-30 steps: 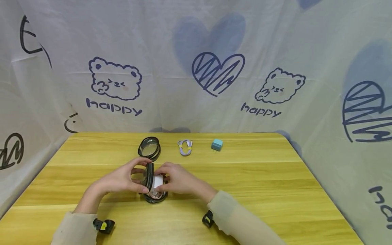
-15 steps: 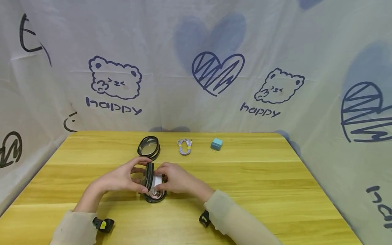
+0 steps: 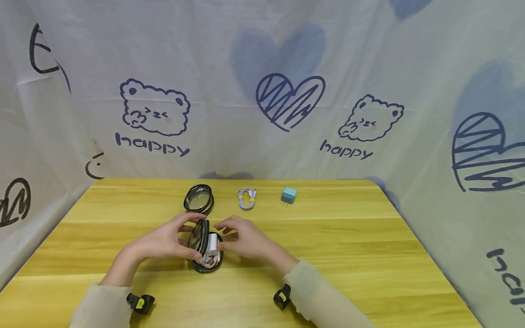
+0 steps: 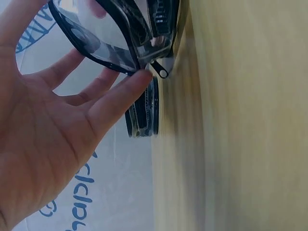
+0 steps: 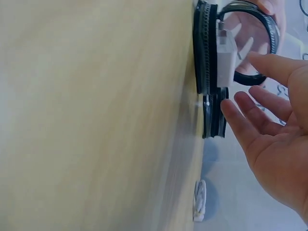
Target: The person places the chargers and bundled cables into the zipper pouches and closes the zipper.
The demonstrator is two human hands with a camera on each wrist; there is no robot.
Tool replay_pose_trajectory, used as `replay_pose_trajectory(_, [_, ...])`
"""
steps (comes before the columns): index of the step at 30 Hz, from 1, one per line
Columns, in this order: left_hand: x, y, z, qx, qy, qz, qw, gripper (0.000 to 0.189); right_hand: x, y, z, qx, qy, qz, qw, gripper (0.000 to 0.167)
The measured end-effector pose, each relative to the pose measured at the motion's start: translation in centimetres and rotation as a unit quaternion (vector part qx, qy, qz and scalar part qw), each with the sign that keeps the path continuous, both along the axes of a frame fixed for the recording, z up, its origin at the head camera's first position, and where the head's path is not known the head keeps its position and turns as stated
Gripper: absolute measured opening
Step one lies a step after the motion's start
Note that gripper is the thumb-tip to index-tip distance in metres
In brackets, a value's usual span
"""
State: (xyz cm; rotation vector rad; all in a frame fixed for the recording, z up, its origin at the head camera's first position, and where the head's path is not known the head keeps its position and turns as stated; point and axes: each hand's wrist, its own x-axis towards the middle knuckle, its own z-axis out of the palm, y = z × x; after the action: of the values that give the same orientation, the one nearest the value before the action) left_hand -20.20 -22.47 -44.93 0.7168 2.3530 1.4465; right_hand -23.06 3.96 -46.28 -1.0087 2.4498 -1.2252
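Observation:
My left hand (image 3: 162, 239) holds up the clear, black-rimmed lid of a round zip case (image 3: 207, 269), thumb at one edge and fingers at the far edge. A zipper pull (image 4: 161, 70) hangs beside the thumb in the left wrist view. Inside the case, a white charger (image 3: 212, 243) sits on a coiled pale pink cable (image 3: 211, 260); in the right wrist view it sticks up past the rim. Just right of the charger is my right hand (image 3: 246, 238), its fingers spread and nothing in them, one fingertip close by the charger.
Behind the left hand lies a second round black-rimmed case (image 3: 199, 198). A bundled lilac cable (image 3: 246, 199) and a blue charger (image 3: 289, 195) lie farther right on the wooden table (image 3: 348, 255). A printed cloth (image 3: 221, 136) hangs behind the table's far edge.
My right hand has let go of the white charger and drawn slightly right, fingers opening. The charger stays in the case. My left hand still holds the lid, now tilted a little more.

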Motion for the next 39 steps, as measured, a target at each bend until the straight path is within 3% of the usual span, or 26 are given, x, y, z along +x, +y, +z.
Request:
replay_pose_trajectory(6, [0.2, 0.9, 0.4, -0.093, 0.059, 0.034, 0.9934, 0.097, -0.1, 0.8, 0.1, -0.041, -0.025, -0.02, 0.9986, 0.042])
replay_pose_trajectory(11, [0.3, 1.9, 0.5, -0.16, 0.089, 0.05, 0.9818, 0.103, -0.2, 1.0, 0.1, -0.024, -0.036, -0.039, 0.9983, 0.042])
replay_pose_trajectory(14, [0.4, 2.5, 0.4, -0.177, 0.099, 0.05, 0.9779, 0.105, -0.3, 0.9, 0.0, -0.01, -0.056, -0.047, 0.9973, 0.043])
replay_pose_trajectory(21, [0.4, 3.3, 0.3, -0.185, 0.108, 0.042, 0.9759, 0.103, -0.7, 0.3, -0.1, 0.025, -0.075, -0.04, 0.9961, 0.043])
replay_pose_trajectory(31, [0.6, 3.6, 0.2, -0.173, 0.118, 0.02, 0.9776, 0.097, -0.9, -0.4, -0.1, 0.054, -0.069, -0.024, 0.9958, 0.046])
replay_pose_trajectory(39, [0.3, 2.2, 0.4, -0.163, 0.087, 0.054, 0.9812, 0.092, -1.0, -0.5, -0.3, 0.055, -0.072, -0.028, 0.9955, 0.048])
